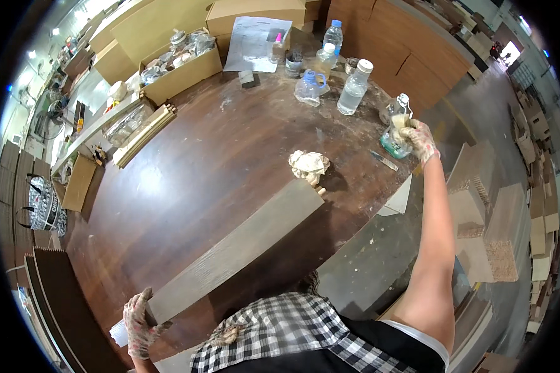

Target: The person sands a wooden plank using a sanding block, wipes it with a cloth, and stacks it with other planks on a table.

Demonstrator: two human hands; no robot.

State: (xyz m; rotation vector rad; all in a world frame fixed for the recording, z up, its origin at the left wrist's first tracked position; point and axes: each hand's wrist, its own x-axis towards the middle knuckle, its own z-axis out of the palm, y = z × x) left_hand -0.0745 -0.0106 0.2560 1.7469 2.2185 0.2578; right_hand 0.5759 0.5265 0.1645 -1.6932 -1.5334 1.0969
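Left hand (142, 323) holds long, grained board (236, 247).

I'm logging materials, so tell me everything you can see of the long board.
The board is long, narrow, flat and grey-brown, with a streaky, wood-like face. It slants over the dark table from near left toward the middle. The gloved left hand grips its near end; its far end lies by a crumpled cream wad. Its underside is hidden.
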